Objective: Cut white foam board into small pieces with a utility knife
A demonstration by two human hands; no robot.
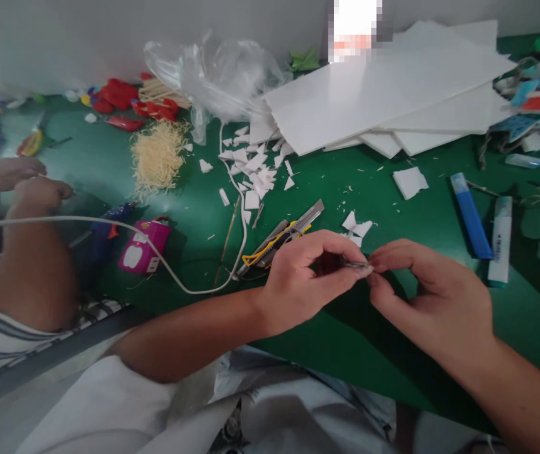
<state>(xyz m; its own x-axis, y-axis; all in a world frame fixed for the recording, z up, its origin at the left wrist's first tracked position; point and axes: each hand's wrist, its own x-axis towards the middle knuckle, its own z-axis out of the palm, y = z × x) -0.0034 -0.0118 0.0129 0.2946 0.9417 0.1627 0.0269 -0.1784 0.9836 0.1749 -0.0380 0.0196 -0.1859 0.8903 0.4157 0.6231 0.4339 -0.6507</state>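
Note:
My left hand [305, 277] is closed in a pinch around a thin, greyish piece [353, 263], too small to name. The fingertips of my right hand [435, 296] are pinched together right at its end, and what lies between them is mostly hidden. Both hands meet above the front part of the green table [345, 359]. Beside my left hand lies a metal-bladed cutter [310, 216] with a yellow-edged tool [264, 253] next to it. Small white foam scraps [357, 227] lie just behind my fingertips.
White foam sheets [345, 94] are stacked at the back, near foam offcuts [255, 170] and a plastic bag [222, 75]. A white cable [189, 291] loops past a pink box [144, 247]. Blue [471, 214] and white sticks [500, 243] lie right. Another person's hands [38, 183] work at left.

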